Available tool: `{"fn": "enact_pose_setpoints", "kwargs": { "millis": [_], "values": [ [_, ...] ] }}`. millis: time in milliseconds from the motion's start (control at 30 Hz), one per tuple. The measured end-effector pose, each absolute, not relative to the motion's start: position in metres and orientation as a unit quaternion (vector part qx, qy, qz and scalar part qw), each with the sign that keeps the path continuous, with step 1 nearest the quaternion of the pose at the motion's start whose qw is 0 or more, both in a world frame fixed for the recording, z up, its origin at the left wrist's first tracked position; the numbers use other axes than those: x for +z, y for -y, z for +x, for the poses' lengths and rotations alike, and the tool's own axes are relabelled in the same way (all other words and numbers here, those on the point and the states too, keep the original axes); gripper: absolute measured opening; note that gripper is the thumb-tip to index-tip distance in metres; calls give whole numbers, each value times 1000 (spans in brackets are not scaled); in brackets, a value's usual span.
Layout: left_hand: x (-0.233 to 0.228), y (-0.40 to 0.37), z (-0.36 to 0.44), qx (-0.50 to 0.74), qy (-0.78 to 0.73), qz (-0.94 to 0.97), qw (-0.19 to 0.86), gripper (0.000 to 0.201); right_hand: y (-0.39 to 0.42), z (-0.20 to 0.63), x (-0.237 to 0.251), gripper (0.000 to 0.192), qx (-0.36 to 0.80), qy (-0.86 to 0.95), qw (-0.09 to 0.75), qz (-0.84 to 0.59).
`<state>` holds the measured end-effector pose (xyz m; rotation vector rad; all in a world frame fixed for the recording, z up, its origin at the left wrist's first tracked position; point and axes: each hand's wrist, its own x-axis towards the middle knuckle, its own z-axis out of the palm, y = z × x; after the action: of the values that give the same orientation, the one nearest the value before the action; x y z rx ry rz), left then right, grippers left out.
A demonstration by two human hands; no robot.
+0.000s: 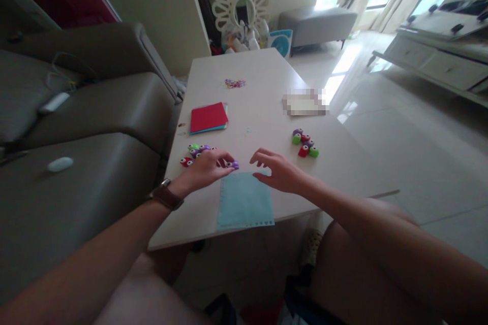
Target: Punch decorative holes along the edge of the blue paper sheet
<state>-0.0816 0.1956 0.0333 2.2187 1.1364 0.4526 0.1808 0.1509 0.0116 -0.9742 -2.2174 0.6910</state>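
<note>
Between the thumb and fingers of my left hand is a small purple toy with a round white eye. Below it a light blue sheet of paper with a punched edge lies at the table's near side. My right hand hovers over the sheet's far right corner, fingers curved and apart, holding nothing. Partly hidden behind my left hand is a group of red, green and purple eyed toys. More such toys in the same colours sit to the right of my right hand.
On the white table lie a red folder or stack of paper, a pile of tiny colourful pieces, and scattered pale bits. A blurred-out flat item lies by the right edge. A grey sofa stands left.
</note>
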Motion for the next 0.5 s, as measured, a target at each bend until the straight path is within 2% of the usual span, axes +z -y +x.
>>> {"fn": "enact_pose_setpoints", "kwargs": {
  "millis": [67, 200, 500],
  "values": [
    [33, -206, -100, 127, -458, 841, 259, 30, -150, 182, 12, 19, 255, 843, 295, -372],
    [25, -218, -124, 62, -470, 846, 244, 27, -149, 180, 10, 18, 250, 855, 255, -375],
    [15, -220, -121, 106, -483, 856, 149, 20, -145, 173, 5, 19, 236, 881, 201, -357]
  ]
}}
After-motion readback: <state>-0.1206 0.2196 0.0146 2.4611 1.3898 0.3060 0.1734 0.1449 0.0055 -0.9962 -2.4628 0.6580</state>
